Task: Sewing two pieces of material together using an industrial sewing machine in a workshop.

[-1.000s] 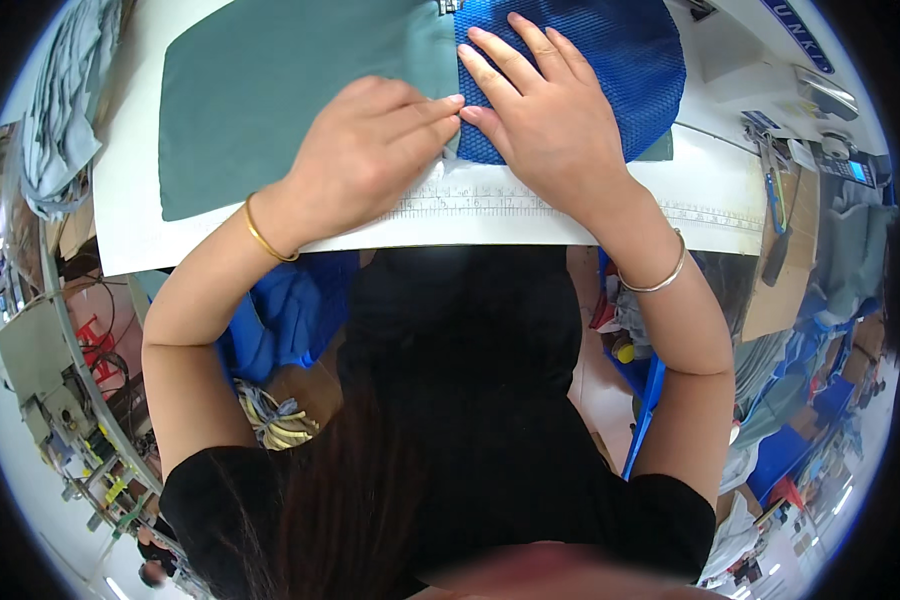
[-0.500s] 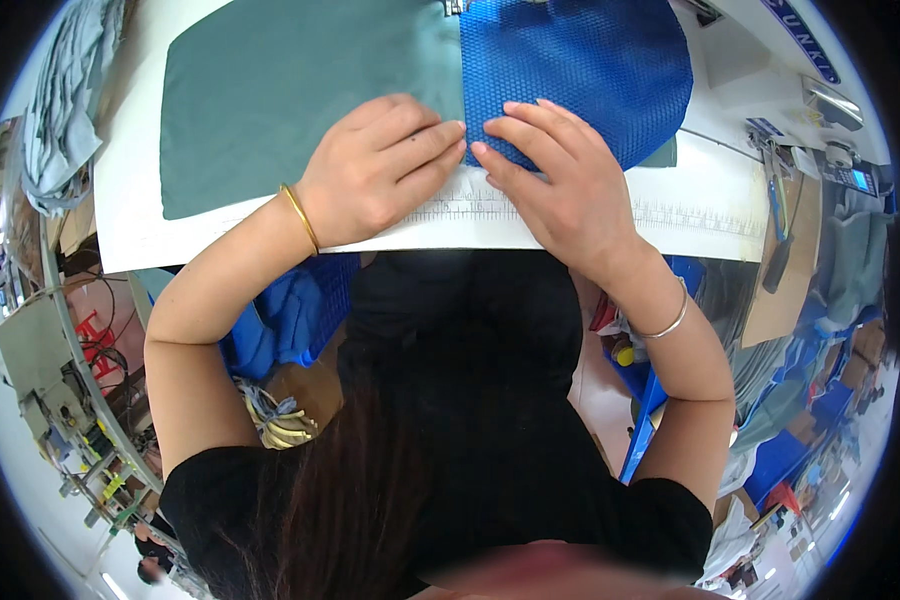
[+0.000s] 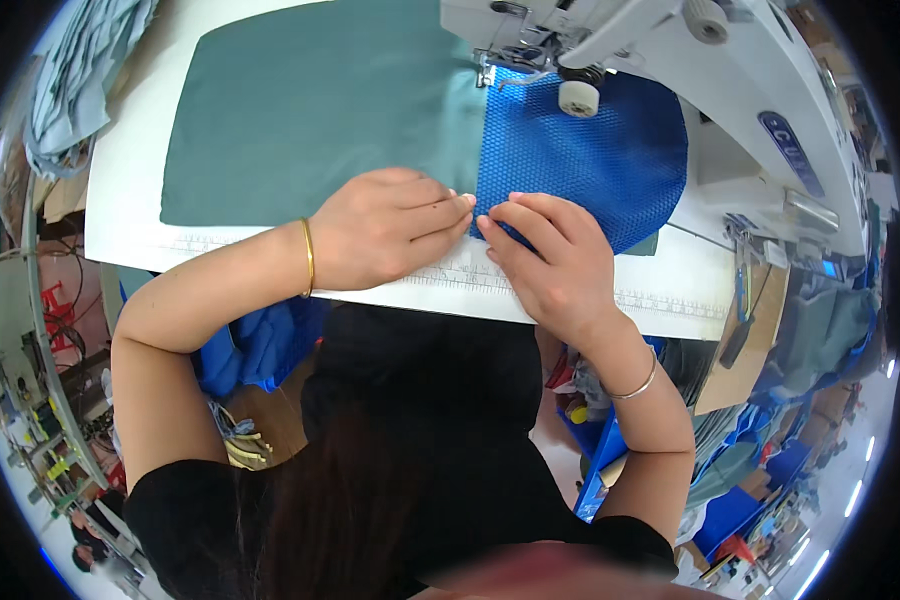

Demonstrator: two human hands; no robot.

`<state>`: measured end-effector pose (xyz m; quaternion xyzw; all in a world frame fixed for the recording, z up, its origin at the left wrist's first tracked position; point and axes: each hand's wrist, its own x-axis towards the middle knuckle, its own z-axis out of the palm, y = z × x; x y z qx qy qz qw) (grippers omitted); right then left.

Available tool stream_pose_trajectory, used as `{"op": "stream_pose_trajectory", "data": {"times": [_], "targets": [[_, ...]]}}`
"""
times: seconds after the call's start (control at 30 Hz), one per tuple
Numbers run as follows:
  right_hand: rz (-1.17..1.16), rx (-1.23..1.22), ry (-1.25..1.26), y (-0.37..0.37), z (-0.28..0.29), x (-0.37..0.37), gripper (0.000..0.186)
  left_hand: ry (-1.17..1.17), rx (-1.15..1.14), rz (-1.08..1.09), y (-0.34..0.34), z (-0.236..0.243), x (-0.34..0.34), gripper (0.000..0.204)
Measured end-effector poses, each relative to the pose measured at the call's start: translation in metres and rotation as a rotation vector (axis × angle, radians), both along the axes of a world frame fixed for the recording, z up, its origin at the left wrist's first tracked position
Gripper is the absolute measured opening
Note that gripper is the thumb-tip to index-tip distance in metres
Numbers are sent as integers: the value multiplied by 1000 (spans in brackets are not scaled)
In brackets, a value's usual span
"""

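While both hands press down at the near edge of the work, a blue mesh panel (image 3: 585, 160) lies over a green cloth (image 3: 320, 120) on the white bench (image 3: 130, 200), its far end under the sewing machine (image 3: 690, 70). The left hand (image 3: 385, 230) rests knuckles-up on the cloth's near edge, fingers (image 3: 440, 205) close together and curled, tips at the mesh's near left corner. The right hand (image 3: 550, 260) lies flat beside it, fingers (image 3: 530, 215) slightly spread and pinning the same corner; the two sets of fingertips almost touch. Both forearms come up from below, elbows out, a bangle on each wrist. Mesh and cloth look light, limp and apt to slide or stretch, so they are likely best held flat under the palms near the seam edge rather than lifted. More blue fabric (image 3: 255, 345) hangs below the bench.
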<state>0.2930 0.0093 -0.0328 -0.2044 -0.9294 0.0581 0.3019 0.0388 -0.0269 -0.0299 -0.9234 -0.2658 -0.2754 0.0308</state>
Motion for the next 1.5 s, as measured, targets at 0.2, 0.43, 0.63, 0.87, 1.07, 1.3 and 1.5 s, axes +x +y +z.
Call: {"op": "stream_pose_trajectory", "data": {"times": [0.2, 0.43, 0.63, 0.87, 1.07, 1.3, 1.5], "targets": [[-15, -5, -23, 9, 2, -3, 30, 13, -14, -17, 14, -3, -6, 30], [-21, -22, -40, 23, 5, -8, 24, 5, 1, -9, 32, -5, -10, 27], [-33, -17, -32, 37, 5, -13, 14, -33, 11, -26, 49, -8, -13, 22], [-32, 30, -27, 54, 4, -18, 11, -52, 39, -19, 64, -9, -16, 22], [-30, 0, -49, 66, 5, -19, 12, -63, 63, -19, 77, -10, -17, 20], [-9, 16, -55, 77, 1, -20, 23, -24, 110, 68, 81, -10, -13, 19], [-8, 136, -61, 72, -4, -16, 24, -88, 6, 139, 76, -8, -13, 15]]}}
